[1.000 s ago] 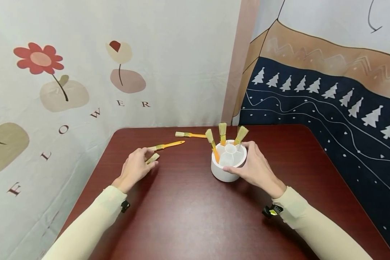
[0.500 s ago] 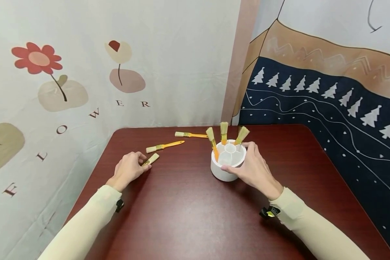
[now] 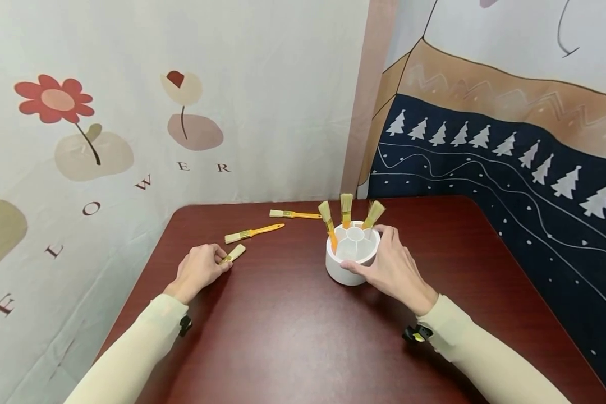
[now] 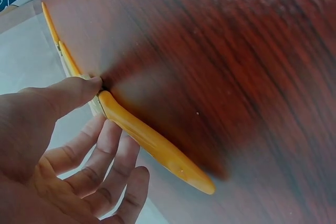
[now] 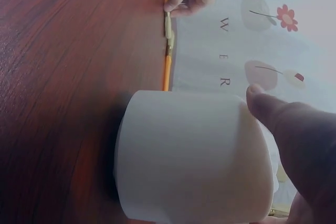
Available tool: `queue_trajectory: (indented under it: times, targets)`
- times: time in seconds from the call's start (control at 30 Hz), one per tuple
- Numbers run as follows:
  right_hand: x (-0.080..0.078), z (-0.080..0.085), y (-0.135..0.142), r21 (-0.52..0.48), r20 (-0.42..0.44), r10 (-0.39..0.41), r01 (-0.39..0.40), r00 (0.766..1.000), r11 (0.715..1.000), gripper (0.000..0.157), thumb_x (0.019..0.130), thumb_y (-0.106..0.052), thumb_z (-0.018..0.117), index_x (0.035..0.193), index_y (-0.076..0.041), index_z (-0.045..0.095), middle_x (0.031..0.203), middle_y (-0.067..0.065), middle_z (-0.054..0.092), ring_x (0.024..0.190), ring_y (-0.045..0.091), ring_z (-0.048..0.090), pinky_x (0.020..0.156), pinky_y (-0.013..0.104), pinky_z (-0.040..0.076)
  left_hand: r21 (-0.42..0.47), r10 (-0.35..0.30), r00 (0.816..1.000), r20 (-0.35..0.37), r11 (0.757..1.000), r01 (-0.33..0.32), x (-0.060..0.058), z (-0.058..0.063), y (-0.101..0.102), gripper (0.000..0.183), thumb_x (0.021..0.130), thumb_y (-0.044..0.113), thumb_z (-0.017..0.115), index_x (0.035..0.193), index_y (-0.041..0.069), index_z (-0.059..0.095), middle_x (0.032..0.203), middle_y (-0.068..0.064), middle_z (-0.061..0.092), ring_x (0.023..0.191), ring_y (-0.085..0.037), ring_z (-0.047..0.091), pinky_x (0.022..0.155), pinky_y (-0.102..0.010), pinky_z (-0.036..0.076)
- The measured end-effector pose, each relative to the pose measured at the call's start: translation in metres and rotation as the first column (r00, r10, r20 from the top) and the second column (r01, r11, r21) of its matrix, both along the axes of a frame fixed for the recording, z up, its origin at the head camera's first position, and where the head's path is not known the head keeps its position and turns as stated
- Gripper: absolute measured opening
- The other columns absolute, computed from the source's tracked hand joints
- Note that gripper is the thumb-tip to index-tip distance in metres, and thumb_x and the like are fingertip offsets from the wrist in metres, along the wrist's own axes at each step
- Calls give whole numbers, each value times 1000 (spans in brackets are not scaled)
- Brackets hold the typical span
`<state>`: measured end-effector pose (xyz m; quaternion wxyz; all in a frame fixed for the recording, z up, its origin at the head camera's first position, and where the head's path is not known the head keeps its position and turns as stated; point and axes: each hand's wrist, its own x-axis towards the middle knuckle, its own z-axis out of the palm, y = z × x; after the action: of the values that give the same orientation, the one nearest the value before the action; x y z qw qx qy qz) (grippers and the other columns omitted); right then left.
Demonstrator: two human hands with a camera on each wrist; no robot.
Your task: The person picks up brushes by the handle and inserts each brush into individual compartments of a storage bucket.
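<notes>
My left hand [image 3: 197,272] pinches a flat paintbrush [image 3: 236,252] between thumb and fingertips near its metal band. Its pale bristles point away to the right in the head view; its yellow handle [image 4: 157,142] shows whole in the left wrist view, low over the tabletop. My right hand [image 3: 396,272] grips the rim and side of a white round divided holder [image 3: 347,274], thumb in front. Three yellow-handled brushes stand in the holder, bristles up: a left brush [image 3: 326,214], a middle brush [image 3: 346,206] and a right brush [image 3: 374,212]. The right hand's other fingers are partly hidden behind the holder.
A second loose paintbrush [image 3: 253,232] lies just beyond the left hand. A third loose brush [image 3: 295,214] lies near the back edge of the dark red table [image 3: 293,336], its handle end close to the holder. A printed curtain [image 3: 283,112] hangs behind.
My left hand has drawn back a little to the left, uncovering the bristles of the second loose brush, and now pinches the nearest one. The right hand stays on the holder.
</notes>
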<state>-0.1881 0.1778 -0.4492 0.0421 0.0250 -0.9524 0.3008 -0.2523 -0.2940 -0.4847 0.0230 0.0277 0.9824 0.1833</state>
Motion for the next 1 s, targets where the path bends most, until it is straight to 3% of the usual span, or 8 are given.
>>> queue_trajectory:
  times: [0.13, 0.3, 0.43, 0.57, 0.8, 1.0]
  targets:
    - [-2, -1, 7, -19, 13, 19, -19, 1000, 1000, 134, 85, -83, 90, 173, -1, 32, 164, 24, 49, 138, 45, 69, 112, 66, 65, -1, -2, 1000, -1, 1000, 2, 0, -1, 0, 23, 103, 26, 89, 114, 7, 85, 108, -12, 87, 95, -27, 80, 75, -49, 61]
    - [-14, 2, 26, -81, 37, 104, -101, 994, 992, 133, 87, -76, 93, 179, -5, 27, 173, 22, 44, 152, 42, 58, 124, 70, 56, -4, -4, 1000, -6, 1000, 4, -1, -1, 1, 21, 102, 26, 88, 114, 8, 85, 107, -11, 87, 93, -26, 79, 72, -48, 60]
    - [-27, 3, 42, -158, 81, 199, -185, 977, 970, 126, 91, -67, 94, 181, -8, 27, 178, 20, 44, 157, 42, 54, 129, 72, 50, -2, -4, 1000, -8, 1000, 4, -2, -2, 1, 22, 103, 27, 87, 114, 8, 84, 108, -11, 87, 94, -26, 79, 72, -47, 60]
    - [-39, -2, 52, -266, 120, 288, -249, 950, 931, 117, 93, -59, 95, 179, -11, 30, 179, 18, 45, 162, 43, 52, 134, 73, 44, 14, 3, 999, -34, 1000, -2, 0, -2, 5, 22, 102, 28, 86, 113, 9, 84, 108, -10, 87, 96, -27, 80, 74, -48, 61]
    - [-49, -5, 60, -311, 159, 356, -296, 921, 903, 113, 95, -56, 92, 180, -12, 32, 183, 19, 44, 166, 46, 47, 135, 78, 40, 64, 7, 994, -112, 998, 0, 6, 7, 24, 22, 100, 28, 82, 112, 10, 82, 106, -9, 86, 96, -28, 79, 75, -49, 62]
    - [-58, -11, 65, -328, 157, 384, -319, 910, 889, 108, 96, -52, 92, 178, -11, 36, 179, 20, 49, 164, 47, 51, 134, 75, 44, 118, 8, 985, -172, 993, 12, 11, 16, 38, 22, 99, 28, 82, 113, 11, 81, 108, -9, 83, 98, -28, 79, 80, -51, 63]
